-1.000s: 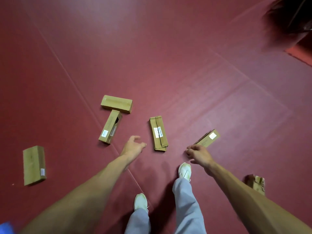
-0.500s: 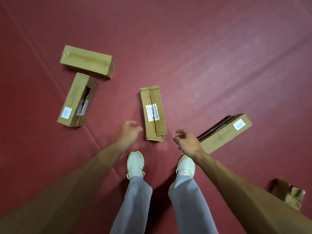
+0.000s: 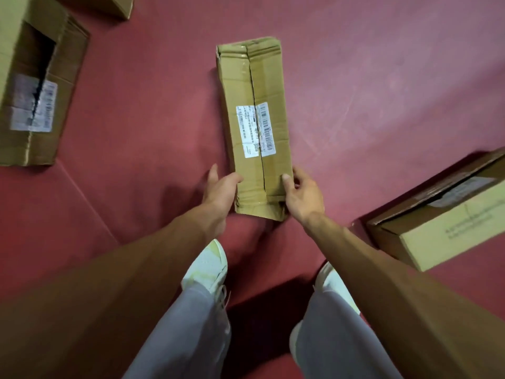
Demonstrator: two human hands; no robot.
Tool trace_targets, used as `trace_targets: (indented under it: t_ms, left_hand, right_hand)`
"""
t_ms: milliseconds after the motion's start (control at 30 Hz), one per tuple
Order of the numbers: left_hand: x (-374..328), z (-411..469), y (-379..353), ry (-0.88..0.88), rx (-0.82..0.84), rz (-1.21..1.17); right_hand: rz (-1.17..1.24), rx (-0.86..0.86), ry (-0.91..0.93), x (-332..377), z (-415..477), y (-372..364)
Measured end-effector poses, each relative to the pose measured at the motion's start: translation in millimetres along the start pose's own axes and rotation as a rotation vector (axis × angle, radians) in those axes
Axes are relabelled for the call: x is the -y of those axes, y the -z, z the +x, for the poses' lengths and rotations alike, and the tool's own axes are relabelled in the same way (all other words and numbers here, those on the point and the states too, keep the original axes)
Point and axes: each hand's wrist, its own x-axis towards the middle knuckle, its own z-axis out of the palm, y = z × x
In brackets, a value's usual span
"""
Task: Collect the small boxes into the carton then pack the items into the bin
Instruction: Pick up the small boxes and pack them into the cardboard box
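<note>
The box [image 3: 273,77] lies lengthwise on the floor [image 3: 382,77], running near to far, its near end clasped between left hand [image 3: 221,190] and right hand [image 3: 303,198], thumbs on top.

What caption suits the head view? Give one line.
Left hand and right hand grip the near end of a labelled box on the red floor.
</note>
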Motion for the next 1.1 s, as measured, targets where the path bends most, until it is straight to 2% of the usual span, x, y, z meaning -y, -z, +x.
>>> trace_targets:
  t_ms: [100,233,367,467,533,567,633,700,867,1000,1100]
  left_hand:
    - [-2.9,-5.4,-5.2,0.03,-0.009,0.022]
    - [-24.0,-30.3,-9.3,0.044,0.101,0.107]
    - [-44.6,-63.8,-24.9,0.022,0.154,0.169]
    - [-56.8,-89.7,-54.1,-0.029,0.192,0.254]
    - [-63.8,-104.4,-80.1,-0.067,0.136,0.243]
    - [-66.0,-110.6,-93.6,-0.096,0.092,0.248]
    - [-66.7,-119.2,-117.7,-0.18,-0.001,0.333]
    - [-65.4,-122.2,-138.2,-0.255,-0.087,0.414]
    - [-60.3,-110.2,-164.9,-0.336,-0.161,0.566]
    - [-63.8,-103.1,-160.4,-0.362,-0.2,0.598]
    - [-70.4,-117.9,-148.7,-0.363,-0.248,0.562]
  right_hand:
    - [0.069,-0.068,-0.012,-11.4,-5.2,-1.1]
    - [0.221,-0.037,-0.085,-21.3,-22.9,24.4]
    - [0.322,-0.03,-0.093,-22.1,-39.1,82.4]
    - [0.289,-0.006,-0.102,-26.8,-47.7,126.2]
    - [0.259,-0.124,-0.131,-32.8,-52.1,152.1]
    - [0.233,-0.244,-0.163,-38.6,-53.7,163.9]
    - [0.165,-0.513,-0.298,-48.9,-58.1,187.1]
    - [0.156,-0.653,-0.484,-62.6,-58.4,205.3]
    - [0.192,-0.511,-0.687,-99.2,-34.4,209.0]
    - [0.272,-0.54,-0.711,-93.1,-17.0,207.1]
    - [0.311,-0.489,-0.668,-82.4,-25.8,216.7]
